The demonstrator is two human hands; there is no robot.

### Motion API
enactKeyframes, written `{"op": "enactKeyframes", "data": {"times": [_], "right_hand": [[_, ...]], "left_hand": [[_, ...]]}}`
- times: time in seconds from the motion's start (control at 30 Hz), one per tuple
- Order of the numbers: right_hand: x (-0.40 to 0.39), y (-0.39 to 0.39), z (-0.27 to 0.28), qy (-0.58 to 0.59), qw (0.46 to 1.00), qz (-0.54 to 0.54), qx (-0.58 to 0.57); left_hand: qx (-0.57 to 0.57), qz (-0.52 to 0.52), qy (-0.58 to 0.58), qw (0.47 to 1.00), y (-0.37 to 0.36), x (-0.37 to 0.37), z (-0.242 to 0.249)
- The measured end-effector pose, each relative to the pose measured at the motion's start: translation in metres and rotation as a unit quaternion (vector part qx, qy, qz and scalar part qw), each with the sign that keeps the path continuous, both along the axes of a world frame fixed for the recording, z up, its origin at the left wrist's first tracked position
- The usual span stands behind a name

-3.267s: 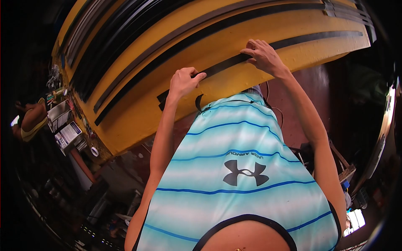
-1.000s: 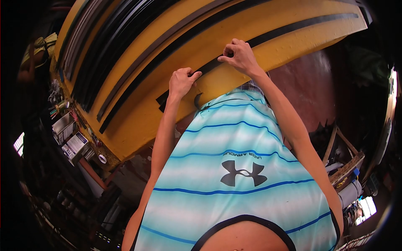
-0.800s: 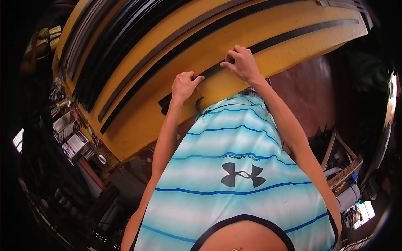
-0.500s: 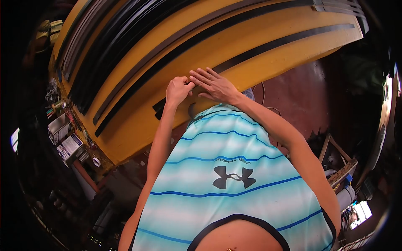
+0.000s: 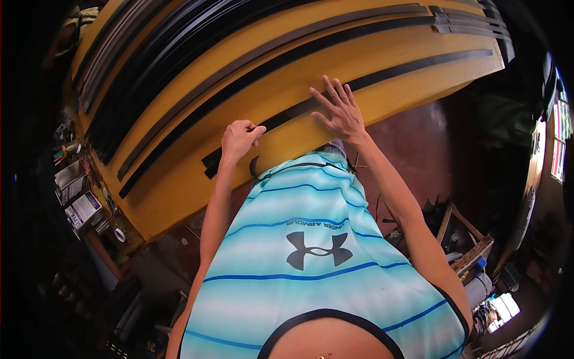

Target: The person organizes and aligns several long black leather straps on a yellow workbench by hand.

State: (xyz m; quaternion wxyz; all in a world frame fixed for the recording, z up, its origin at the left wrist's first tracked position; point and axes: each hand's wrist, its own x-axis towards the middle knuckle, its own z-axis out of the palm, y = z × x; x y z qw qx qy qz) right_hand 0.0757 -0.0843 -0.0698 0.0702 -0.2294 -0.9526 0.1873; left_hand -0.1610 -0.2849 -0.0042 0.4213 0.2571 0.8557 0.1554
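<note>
Black strip (image 5: 382, 75): left hand (image 5: 239, 139) pinches it, right hand (image 5: 339, 110) flat; shirt (image 5: 317, 251) reads "Under Armour".

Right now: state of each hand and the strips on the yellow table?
left hand: closed, pinching the black strip near its end
right hand: open, fingers spread, flat on the same strip
black strip: lying along the yellow table, near its front edge
other dark strips: laid side by side farther back, untouched

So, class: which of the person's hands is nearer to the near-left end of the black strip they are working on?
Left. The left hand pinches the black strip close to that end; the right hand lies flat on it farther along.
</note>
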Motion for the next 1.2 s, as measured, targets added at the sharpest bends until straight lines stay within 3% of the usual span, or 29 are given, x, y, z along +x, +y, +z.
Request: {"op": "enactKeyframes", "data": {"times": [0.17, 0.23, 0.3, 0.37, 0.57, 0.77, 0.9, 1.0, 1.07, 1.2], "right_hand": [[0.025, 0.040, 0.011, -0.030, 0.989, -0.077, 0.121], [0.015, 0.035, 0.021, -0.070, 0.986, -0.029, 0.149], [-0.008, 0.012, 0.022, 0.061, 0.993, 0.093, 0.044], [-0.036, -0.017, 0.034, 0.081, 0.979, 0.189, 0.005], [-0.067, -0.039, 0.027, 0.060, 0.972, 0.224, 0.032], [-0.063, -0.018, 0.034, 0.063, 0.967, 0.244, 0.040], [-0.064, -0.012, 0.038, 0.025, 0.967, 0.250, 0.042], [-0.059, -0.004, 0.030, 0.025, 0.966, 0.255, 0.026], [-0.055, 0.002, 0.034, 0.038, 0.967, 0.251, 0.008], [-0.054, 0.008, 0.034, 0.042, 0.965, 0.255, -0.039]], "left_hand": [[0.018, -0.005, 0.001, 1.000, -0.006, 0.006, -0.005], [0.020, -0.011, 0.001, 1.000, -0.005, 0.008, -0.008], [0.001, -0.025, 0.024, 0.999, 0.000, 0.010, -0.007], [0.011, -0.043, 0.031, 0.999, 0.010, 0.015, -0.006], [0.024, -0.068, 0.039, 0.997, 0.029, 0.020, 0.006], [0.034, -0.041, -0.042, 0.998, 0.024, 0.014, 0.012], [0.123, -0.013, -0.166, 0.978, 0.007, 0.009, 0.005], [0.085, -0.028, -0.108, 0.990, -0.006, -0.003, 0.015], [0.121, -0.086, -0.012, 0.989, -0.015, -0.011, 0.015], [0.025, -0.125, -0.009, 0.992, -0.011, -0.015, 0.027]]}}
